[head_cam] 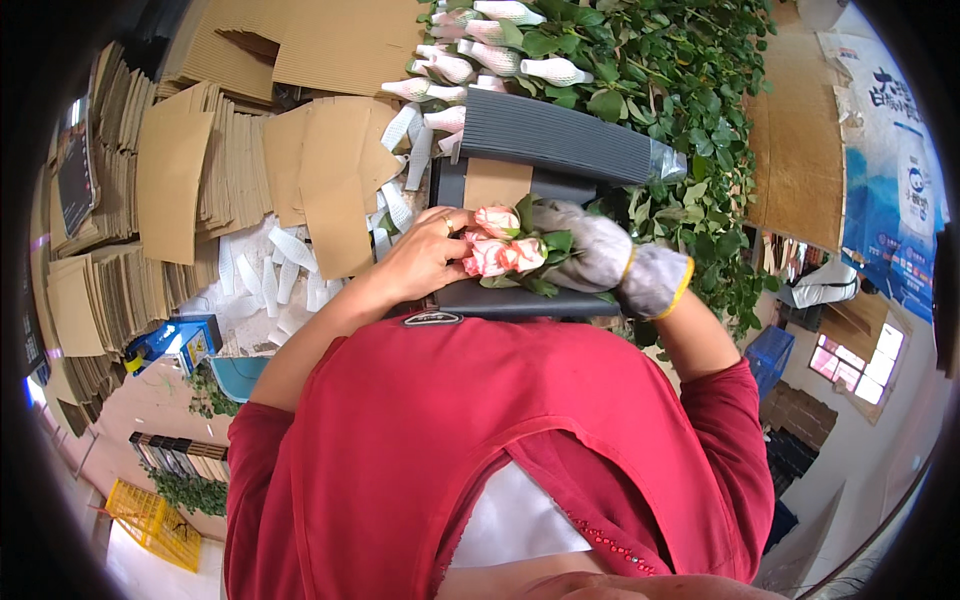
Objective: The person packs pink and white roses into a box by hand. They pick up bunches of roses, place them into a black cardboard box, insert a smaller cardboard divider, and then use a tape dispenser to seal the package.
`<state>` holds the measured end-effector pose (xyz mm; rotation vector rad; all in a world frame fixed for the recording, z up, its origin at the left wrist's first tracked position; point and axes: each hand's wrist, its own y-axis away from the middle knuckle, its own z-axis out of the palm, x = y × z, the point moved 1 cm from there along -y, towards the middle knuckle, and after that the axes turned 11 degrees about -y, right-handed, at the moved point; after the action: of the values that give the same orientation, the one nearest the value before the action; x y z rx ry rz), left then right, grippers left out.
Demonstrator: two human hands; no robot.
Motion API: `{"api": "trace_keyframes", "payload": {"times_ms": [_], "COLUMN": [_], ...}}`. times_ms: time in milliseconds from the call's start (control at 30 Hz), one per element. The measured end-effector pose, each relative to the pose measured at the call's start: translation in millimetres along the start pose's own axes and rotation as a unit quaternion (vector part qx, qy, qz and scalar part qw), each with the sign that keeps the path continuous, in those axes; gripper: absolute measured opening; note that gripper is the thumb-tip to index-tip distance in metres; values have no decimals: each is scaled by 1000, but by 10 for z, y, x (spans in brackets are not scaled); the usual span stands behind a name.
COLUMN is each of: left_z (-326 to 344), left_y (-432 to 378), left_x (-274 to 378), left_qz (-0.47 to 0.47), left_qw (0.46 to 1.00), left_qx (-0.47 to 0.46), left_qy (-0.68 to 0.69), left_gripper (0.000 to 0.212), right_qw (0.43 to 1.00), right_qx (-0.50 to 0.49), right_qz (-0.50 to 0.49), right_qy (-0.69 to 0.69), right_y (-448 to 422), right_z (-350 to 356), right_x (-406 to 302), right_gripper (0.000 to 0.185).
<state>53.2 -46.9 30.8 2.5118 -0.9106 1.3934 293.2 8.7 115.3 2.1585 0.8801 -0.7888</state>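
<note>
Several pink roses [504,244] with green leaves lie together over a black padded surface [525,298] in front of my body. My left hand [431,251], bare with a ring, has its fingers curled against the left side of the blooms; the fingertips are partly hidden. My right hand [592,244], in a grey glove with yellow edging, closes around the leaves and stems just below the blooms. Beyond the roses lies a flat brown cardboard piece [497,182]. A dark ribbed sleeve stack [559,136] sits just past it.
Rose blooms in white foam nets [491,56] lie at the back, with leafy stems [690,97] reaching right. Cardboard sheets [172,180] stand in stacks at left, near loose white foam nets [289,251]. A blue box [184,337] and yellow crate [154,525] are lower left.
</note>
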Motion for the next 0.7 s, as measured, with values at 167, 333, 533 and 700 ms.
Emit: {"api": "trace_keyframes", "payload": {"times_ms": [167,333,533,700], "left_z": [-30,-38,-46,-20], "left_y": [-21,-23,-33,-11], "left_x": [43,39,-37,-73], "left_qz": [6,-14,-3,-2], "left_qw": [1000,1000,998,998], "left_qx": [14,7,61,58], "left_qy": [11,-3,15,-4], "left_gripper": [34,50,51,49], "right_qw": [995,964,963,969], "right_qx": [50,224,213,195], "right_qz": [-20,-111,-82,-112], "right_qy": [-84,92,144,103], "right_y": [-31,46,-228,-156], "right_z": [-696,-412,107,63], "right_x": [-634,-203,32,-12], "right_gripper": [37,38,38,44]}}
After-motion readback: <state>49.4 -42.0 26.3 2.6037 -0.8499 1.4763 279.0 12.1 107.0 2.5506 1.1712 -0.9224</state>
